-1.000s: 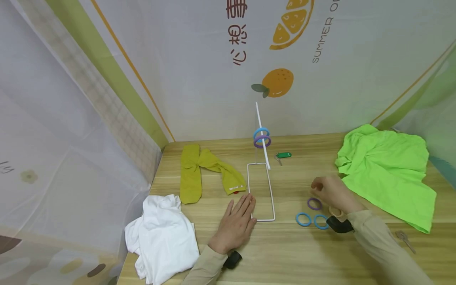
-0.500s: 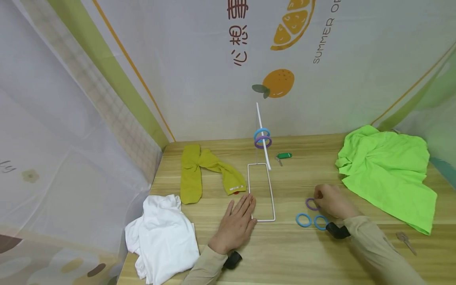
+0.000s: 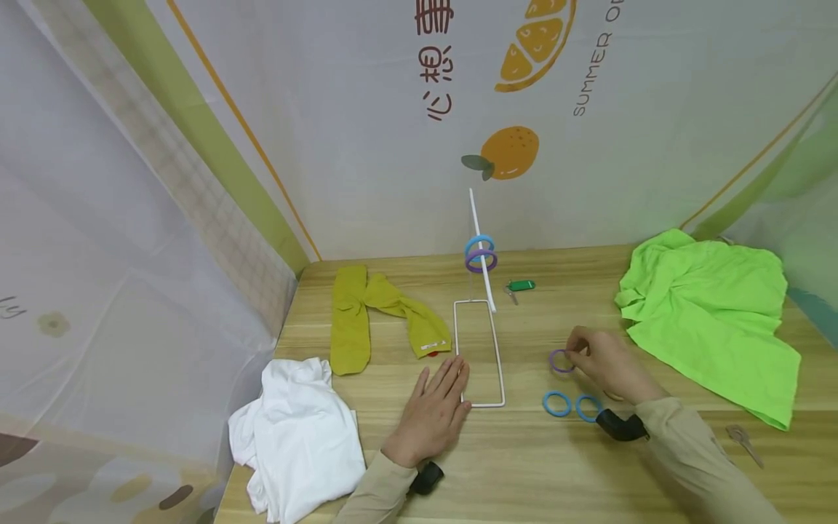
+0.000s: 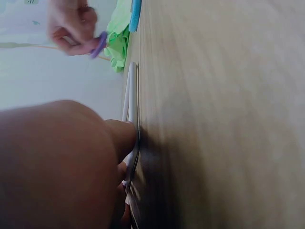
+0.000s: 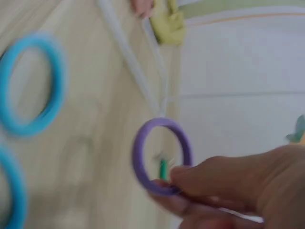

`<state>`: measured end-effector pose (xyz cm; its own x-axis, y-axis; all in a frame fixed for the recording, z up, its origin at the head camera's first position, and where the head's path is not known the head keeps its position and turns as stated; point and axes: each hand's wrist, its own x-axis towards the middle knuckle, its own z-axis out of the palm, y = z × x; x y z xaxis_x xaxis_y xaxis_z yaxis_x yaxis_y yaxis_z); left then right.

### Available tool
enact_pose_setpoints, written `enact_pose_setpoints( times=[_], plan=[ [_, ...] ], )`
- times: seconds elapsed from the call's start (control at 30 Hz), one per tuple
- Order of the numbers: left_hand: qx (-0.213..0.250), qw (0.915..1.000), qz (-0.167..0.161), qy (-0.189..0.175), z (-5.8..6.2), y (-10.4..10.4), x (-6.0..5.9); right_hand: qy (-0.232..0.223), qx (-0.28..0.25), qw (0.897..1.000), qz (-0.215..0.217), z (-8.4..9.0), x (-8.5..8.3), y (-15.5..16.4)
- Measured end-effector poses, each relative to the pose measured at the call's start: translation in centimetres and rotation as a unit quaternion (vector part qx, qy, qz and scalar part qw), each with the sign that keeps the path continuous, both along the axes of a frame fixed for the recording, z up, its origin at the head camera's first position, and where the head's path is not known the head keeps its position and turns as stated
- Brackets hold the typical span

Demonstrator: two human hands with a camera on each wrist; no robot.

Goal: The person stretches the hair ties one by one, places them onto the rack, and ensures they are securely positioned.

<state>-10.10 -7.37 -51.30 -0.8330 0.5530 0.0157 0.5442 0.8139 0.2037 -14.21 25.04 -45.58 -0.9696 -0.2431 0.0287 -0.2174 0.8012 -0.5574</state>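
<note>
Purple ring (image 3: 561, 361) sits pinched betw. thumb & fingertips of right hand (image 3: 605, 364), lifted just above the table (image 3: 524, 466), right of the white wire stand (image 3: 480, 349). Grip is only on the ring's edge, so it could prob. slip or twist out & roll off. Left hand (image 3: 433, 413) lies flat, fingers straight & together, pressing the stand's base frame; if that pressure eases, the leaning rod w/ blue ring (image 3: 480, 244) & another purple one could tip. Two blue rings (image 3: 557, 403) lie near the right wrist; the sleeve may drag them.
</note>
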Motion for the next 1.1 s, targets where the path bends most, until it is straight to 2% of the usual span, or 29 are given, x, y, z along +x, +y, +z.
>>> enact_pose_setpoints(
  times=[0.13, 0.27, 0.4, 0.6, 0.77, 0.87, 1.0, 1.1],
  plan=[
    [0.001, 1.0, 0.0, -0.001, 0.0, 0.0, -0.1, 0.078, -0.045, 0.996, 0.011, 1.7, 0.3, -1.3],
    [-0.003, 1.0, -0.001, -0.001, 0.0, 0.0, 0.0, 0.149, -0.144, 0.977, 0.04, 4.0, 0.8, -3.1],
    [-0.002, 1.0, -0.001, 0.001, 0.1, 0.0, 0.0, 0.202, -0.233, 0.948, 0.082, 7.0, 1.5, -4.9],
    [-0.004, 0.9999, 0.0, 0.015, 0.0, 0.0, 0.1, 0.275, -0.298, 0.904, 0.134, 10.6, 2.7, -6.9],
    [-0.011, 0.9998, 0.0, 0.018, -0.1, 0.0, 0.1, 0.297, -0.361, 0.864, 0.188, 12.4, 3.2, -8.0],
    [-0.011, 0.9998, 0.001, 0.016, -0.1, 0.0, 0.1, 0.301, -0.388, 0.845, 0.212, 13.1, 3.2, -8.5],
    [-0.004, 0.9998, -0.001, 0.017, 0.1, 0.0, 0.2, 0.309, -0.397, 0.836, 0.217, 13.8, 3.0, -9.2],
    [0.008, 0.9998, -0.004, 0.018, 0.1, -0.1, 0.3, 0.309, -0.396, 0.841, 0.202, 13.9, 2.6, -9.6]
  ],
)
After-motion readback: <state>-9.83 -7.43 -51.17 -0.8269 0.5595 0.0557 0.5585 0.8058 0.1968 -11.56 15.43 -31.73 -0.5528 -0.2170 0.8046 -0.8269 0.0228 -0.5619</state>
